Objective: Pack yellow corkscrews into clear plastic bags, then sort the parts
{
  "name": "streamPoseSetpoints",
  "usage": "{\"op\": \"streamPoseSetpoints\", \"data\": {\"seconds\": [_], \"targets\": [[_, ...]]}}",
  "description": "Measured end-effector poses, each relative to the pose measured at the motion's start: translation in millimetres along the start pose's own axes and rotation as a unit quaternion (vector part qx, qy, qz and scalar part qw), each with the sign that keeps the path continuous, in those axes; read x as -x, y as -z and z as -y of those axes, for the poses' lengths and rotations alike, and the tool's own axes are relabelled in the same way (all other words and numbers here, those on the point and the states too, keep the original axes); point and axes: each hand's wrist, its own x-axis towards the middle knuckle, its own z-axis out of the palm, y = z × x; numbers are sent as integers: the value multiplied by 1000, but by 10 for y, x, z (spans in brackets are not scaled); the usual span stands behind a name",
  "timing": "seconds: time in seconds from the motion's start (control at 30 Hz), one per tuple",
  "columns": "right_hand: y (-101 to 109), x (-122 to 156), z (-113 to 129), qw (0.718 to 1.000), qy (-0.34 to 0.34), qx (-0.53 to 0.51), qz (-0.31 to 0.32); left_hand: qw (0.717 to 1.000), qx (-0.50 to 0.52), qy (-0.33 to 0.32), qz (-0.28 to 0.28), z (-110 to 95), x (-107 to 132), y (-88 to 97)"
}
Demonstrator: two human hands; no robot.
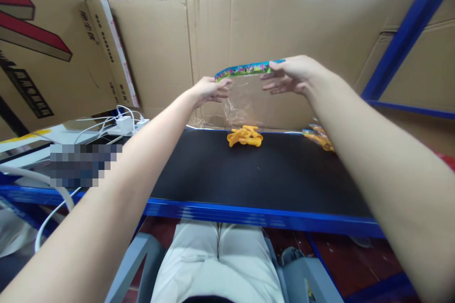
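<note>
A clear plastic bag with a colourful printed header strip hangs upright above the black work surface. My left hand pinches the left end of the strip. At the strip's right end, my right hand grips it between thumb and fingers. Several yellow plastic pieces lie at the bottom of the bag, at surface level; whether they are inside it I cannot fully tell. Their exact kind is unclear.
More bags with yellow pieces lie at the right, partly behind my right forearm. White chargers and cables sit at the left. A cardboard wall closes off the back. A blue metal edge runs along the front.
</note>
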Motion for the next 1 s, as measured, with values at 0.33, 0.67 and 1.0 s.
{"op": "streamPoseSetpoints", "data": {"seconds": [0.33,0.67,1.0], "targets": [[-337,17,229,932,334,139,-23,969,-205,-110,-79,-410,181,721],[-1443,-240,-1045,789,510,332,82,910,-381,-87,-138,542,402,1231],[-1759,-92,-872,828,505,244,8,819,-455,-234,-261,511,884,1360]]}}
